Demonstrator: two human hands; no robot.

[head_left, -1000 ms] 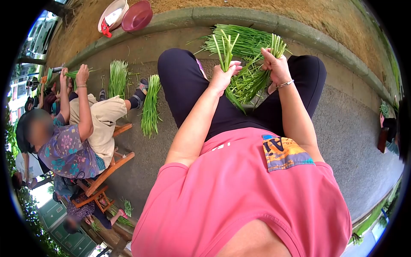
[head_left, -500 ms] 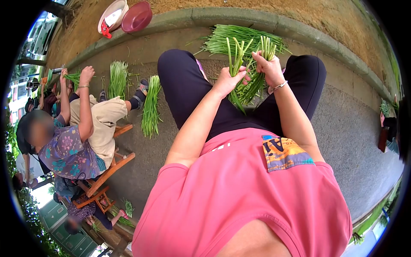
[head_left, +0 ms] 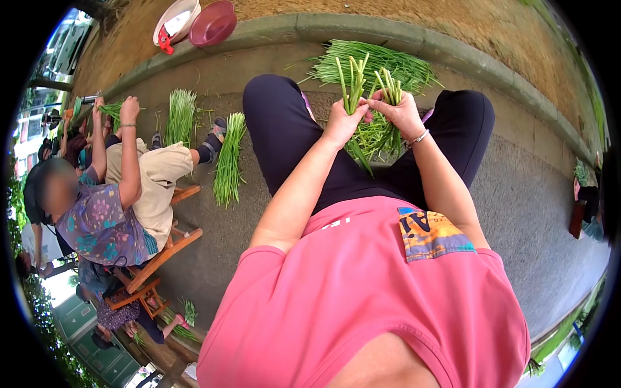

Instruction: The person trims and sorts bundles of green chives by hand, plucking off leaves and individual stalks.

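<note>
My left hand (head_left: 343, 123) is closed around a small bunch of long green stalks (head_left: 353, 85), which look like garlic scapes, their thick ends pointing up. A second bunch of green stalks (head_left: 391, 89) is held in my right hand (head_left: 403, 114), its leafy ends hanging down. The fingertips of both hands meet between the two bunches; what they pinch there is too small to make out. Below them, between my knees, lie loose green stalks (head_left: 372, 141). Beyond my hands a large pile of green stalks (head_left: 375, 59) is spread on the ground.
Two bundles of stalks (head_left: 229, 161) (head_left: 180, 119) lie to my left. A person (head_left: 103, 213) sits there on a wooden chair (head_left: 167, 258), holding stalks. A maroon basin (head_left: 213, 24) and a pale basin (head_left: 173, 24) stand beyond the curb (head_left: 272, 31). More people sit further left.
My right hand has moved left and slightly down with its bunch, so its fingers now touch those of my left hand. Both bunches are still held.
</note>
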